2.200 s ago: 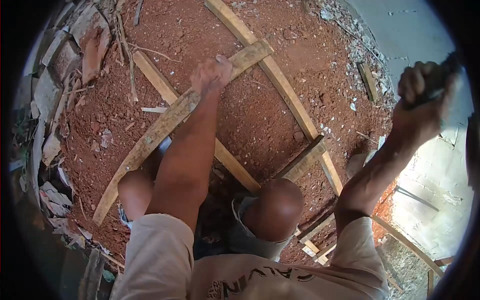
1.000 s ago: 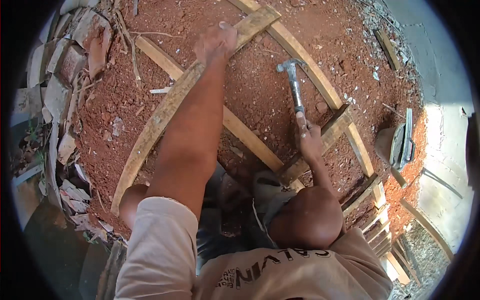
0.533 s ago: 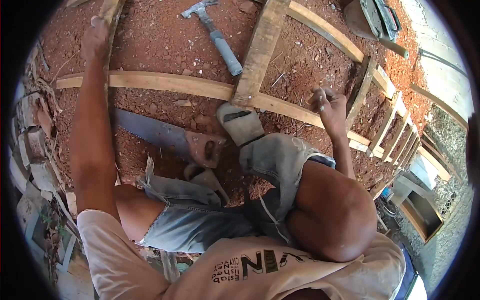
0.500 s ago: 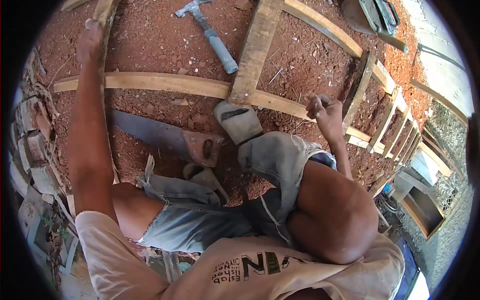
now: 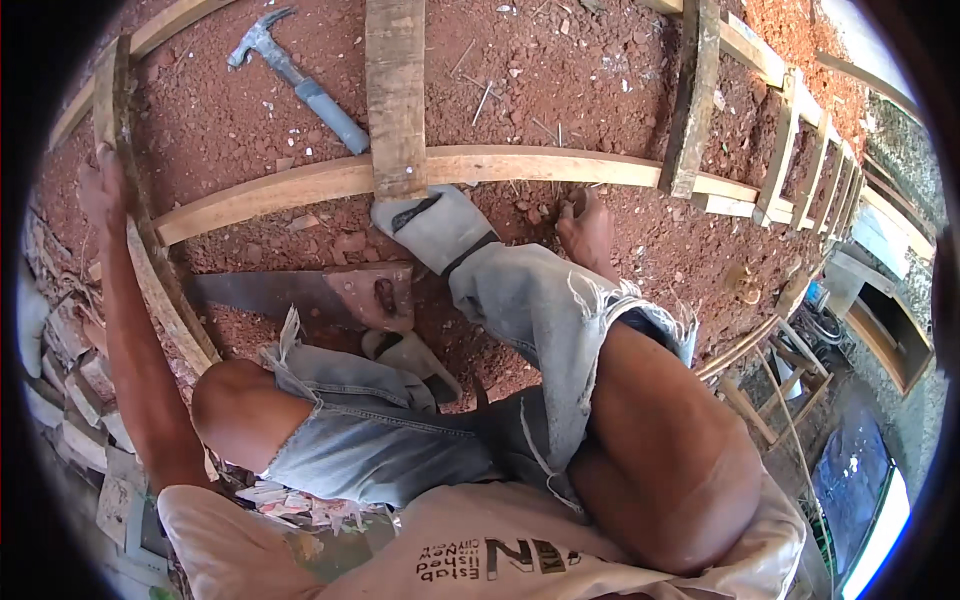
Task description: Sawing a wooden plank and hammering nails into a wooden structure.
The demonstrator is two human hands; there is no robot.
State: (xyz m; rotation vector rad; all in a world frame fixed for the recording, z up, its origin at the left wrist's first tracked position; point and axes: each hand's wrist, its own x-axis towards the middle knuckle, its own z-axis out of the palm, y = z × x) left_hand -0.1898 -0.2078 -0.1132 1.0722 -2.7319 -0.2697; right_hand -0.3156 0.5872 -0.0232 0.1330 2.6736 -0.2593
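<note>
My left hand [image 5: 103, 190] is closed around the edge of a long wooden plank [image 5: 165, 275] at the left, which runs from beside my knee toward the far side. My right hand [image 5: 586, 230] is low over the red soil, just on the near side of a light wooden rail [image 5: 560, 165]. Its fingers are curled together, and what they hold, if anything, is hidden. A claw hammer [image 5: 305, 85] with a grey handle lies on the soil beyond the rail. In front of my legs rests a handsaw [image 5: 300, 295], its blade pointing left.
Wooden crosspieces [image 5: 397, 100] lie across the rails, and the ladder-like frame continues to the right. Loose nails [image 5: 482, 103] lie on the soil. Stacked blocks [image 5: 85, 400] stand at the left. An open wooden box [image 5: 885, 335] leans near the wall at the right.
My right hand has moved from above the rail down toward the soil on its near side. My left hand stays on the plank. The whole view has shifted, so the hammer appears farther left.
</note>
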